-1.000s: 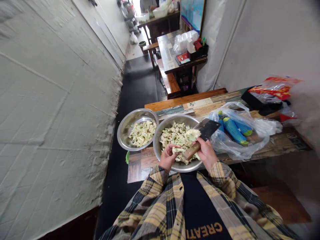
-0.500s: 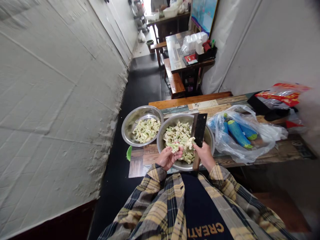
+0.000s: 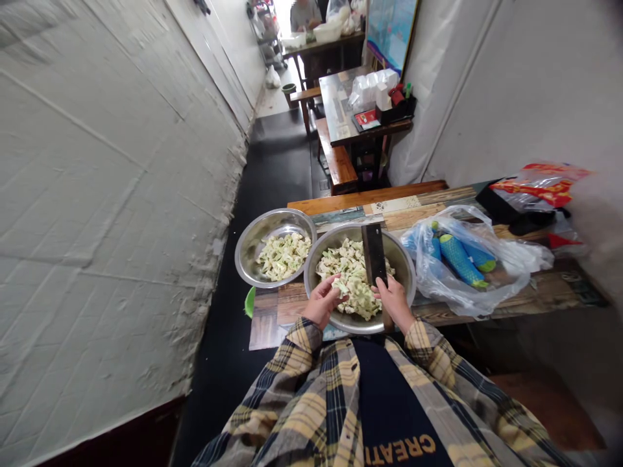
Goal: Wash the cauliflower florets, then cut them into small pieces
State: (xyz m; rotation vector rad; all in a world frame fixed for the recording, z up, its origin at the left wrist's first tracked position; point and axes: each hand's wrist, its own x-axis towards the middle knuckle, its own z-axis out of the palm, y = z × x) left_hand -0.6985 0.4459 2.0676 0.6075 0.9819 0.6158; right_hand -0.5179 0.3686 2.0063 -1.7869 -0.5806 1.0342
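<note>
My left hand [image 3: 321,305] pinches a pale green-white cauliflower floret [image 3: 340,286] over the near left part of a steel bowl. In my right hand [image 3: 395,305] is a cleaver [image 3: 374,254], its dark blade pointing away from me and its wooden handle towards my body. That steel bowl [image 3: 407,263] holds a heap of cut cauliflower [image 3: 357,295] below both hands. To its left, a second steel bowl [image 3: 247,251] contains more cauliflower pieces [image 3: 285,256].
A clear plastic bag [image 3: 470,301] with blue net-wrapped items [image 3: 460,258] lies right of the bowls on the wooden table [image 3: 292,301]. Behind it is a red-and-clear package [image 3: 540,188]. A bench [image 3: 335,155] and another table [image 3: 335,123] stand ahead; a person [image 3: 305,14] is farther back.
The cleaver has shifted left over the bowl. A floret by my right fingers is no longer there. My left hand keeps its floret, now turned.
</note>
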